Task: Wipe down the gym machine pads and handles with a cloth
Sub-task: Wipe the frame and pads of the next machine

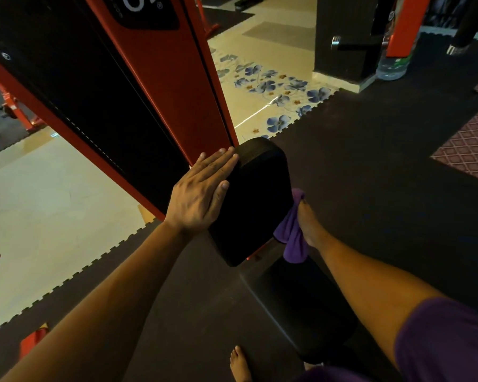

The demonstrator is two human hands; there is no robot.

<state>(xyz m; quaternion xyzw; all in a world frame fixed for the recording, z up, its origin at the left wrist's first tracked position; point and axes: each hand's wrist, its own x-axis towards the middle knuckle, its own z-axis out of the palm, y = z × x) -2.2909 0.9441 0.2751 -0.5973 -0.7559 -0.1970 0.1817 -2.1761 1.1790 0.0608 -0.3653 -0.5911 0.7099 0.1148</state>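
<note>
- Head view, floor: dark rubber mat with a jigsaw-cut edge covers most of the ground; cream tile floor shows at left, and a strip of tiles printed with blue flowers runs beyond the pad.
- Room: red and black machine upright slants across the upper left; a second red post and dark column stand at upper right, with a clear plastic bottle at their base. Patterned maroon mat at the right edge. Light is dim.
- Task item: black machine pad, rounded and tilted, sits centre frame just beside the upright's foot. A lower black seat pad lies below it, nearer the person.
- Left hand: flat, fingers straight and together, palm resting on the pad's left side; fingertips reach the top corner. Nothing is gripped.
- Right hand: on the pad's right side, fingers bunched around a purple cloth, which is pressed to the pad's edge and hangs below the hand.
- Both forearms extend from the lower corners. A purple sleeve at lower right; a bare foot on the mat at the bottom edge.
</note>
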